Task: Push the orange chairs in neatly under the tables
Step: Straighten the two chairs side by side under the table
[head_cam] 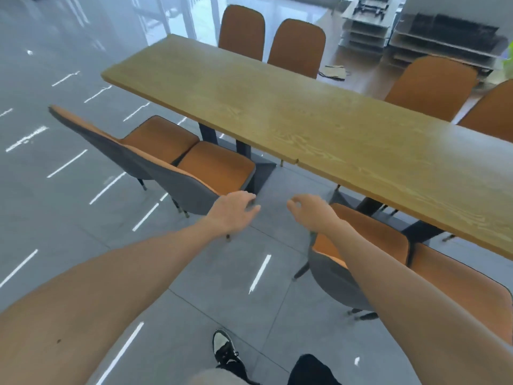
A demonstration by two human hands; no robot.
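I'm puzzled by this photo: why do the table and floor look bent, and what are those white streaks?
Head view: the wide-angle lens bows the wooden table and stretches both forearms; the white streaks are ceiling lights glaring off the glossy floor; the far background is hazy, and the picture is slightly soft throughout.

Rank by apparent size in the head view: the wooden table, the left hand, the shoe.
1. wooden table
2. left hand and shoe: they look about alike, and differing distance from the camera makes ranking unsure.
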